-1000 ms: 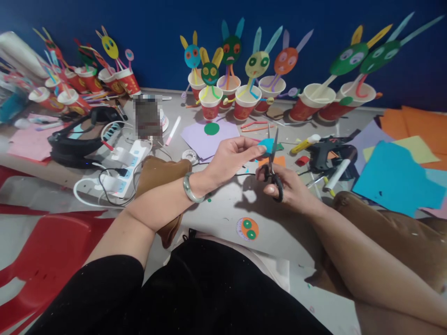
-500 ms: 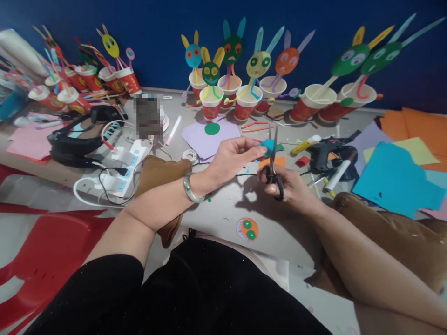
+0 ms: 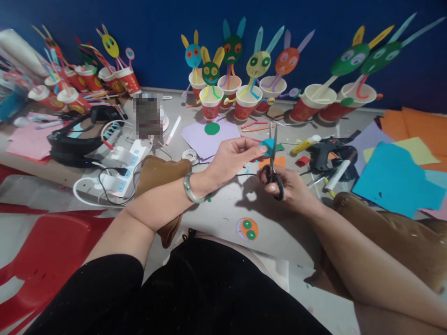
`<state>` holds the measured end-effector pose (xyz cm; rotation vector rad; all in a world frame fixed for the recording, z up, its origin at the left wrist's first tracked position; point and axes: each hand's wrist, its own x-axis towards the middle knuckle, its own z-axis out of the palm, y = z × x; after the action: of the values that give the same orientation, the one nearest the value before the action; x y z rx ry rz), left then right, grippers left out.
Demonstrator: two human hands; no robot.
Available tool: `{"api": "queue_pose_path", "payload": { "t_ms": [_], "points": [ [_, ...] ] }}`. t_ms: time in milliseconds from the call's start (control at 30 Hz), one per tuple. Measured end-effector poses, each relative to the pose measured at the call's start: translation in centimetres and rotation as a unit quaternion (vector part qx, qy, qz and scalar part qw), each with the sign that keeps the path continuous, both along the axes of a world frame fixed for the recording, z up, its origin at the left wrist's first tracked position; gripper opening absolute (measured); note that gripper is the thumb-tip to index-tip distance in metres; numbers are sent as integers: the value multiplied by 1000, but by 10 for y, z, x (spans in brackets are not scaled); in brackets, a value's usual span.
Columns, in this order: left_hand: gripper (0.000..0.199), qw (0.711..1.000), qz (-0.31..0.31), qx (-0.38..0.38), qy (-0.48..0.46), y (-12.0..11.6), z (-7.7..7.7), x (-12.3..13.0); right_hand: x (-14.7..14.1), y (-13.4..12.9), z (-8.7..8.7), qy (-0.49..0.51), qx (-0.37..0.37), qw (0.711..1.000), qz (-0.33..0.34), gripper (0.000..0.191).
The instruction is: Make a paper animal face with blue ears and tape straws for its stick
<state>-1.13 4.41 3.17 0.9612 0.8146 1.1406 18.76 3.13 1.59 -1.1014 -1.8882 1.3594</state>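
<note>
My left hand point(image 3: 234, 156) pinches a small piece of blue paper point(image 3: 267, 146) between thumb and fingers, above the table. My right hand point(image 3: 288, 180) grips black-handled scissors point(image 3: 273, 163), its fingers in the loops. The blades point up and away, slightly apart, right at the edge of the blue paper; whether they touch it I cannot tell. Below the hands, near the table's front edge, lies an orange paper disc point(image 3: 254, 225) with two green rings on it. Beyond my left hand a green paper circle point(image 3: 212, 129) rests on a lilac sheet point(image 3: 199, 141).
Red-and-white paper cups point(image 3: 243, 109) with paper rabbit figures stand along the blue wall. At right are a black glue gun point(image 3: 323, 156) and coloured sheets point(image 3: 394, 179). On the left sit a white power strip point(image 3: 130, 170) with cables and a black headset point(image 3: 75, 151).
Both hands stay almost where they were. The scissor blades have opened or closed very slightly at most; the blue paper is still in my left hand.
</note>
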Motion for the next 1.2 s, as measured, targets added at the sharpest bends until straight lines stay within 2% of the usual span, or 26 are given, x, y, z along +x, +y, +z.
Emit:
{"api": "queue_pose_path", "payload": {
  "t_ms": [400, 700, 1200],
  "points": [
    [51, 1000, 5, -4, 12, -2, 2, 1, -2, -1, 0, 0, 11, 1000, -3, 81],
    [52, 1000, 8, -5, 4, 0, 0, 2, 0, -1, -6, 0, -5, 1000, -8, 81],
    [52, 1000, 5, 2, 16, 1, -1, 0, 3, 0, -1, -22, 21, 999, -19, 83]
  ]
}}
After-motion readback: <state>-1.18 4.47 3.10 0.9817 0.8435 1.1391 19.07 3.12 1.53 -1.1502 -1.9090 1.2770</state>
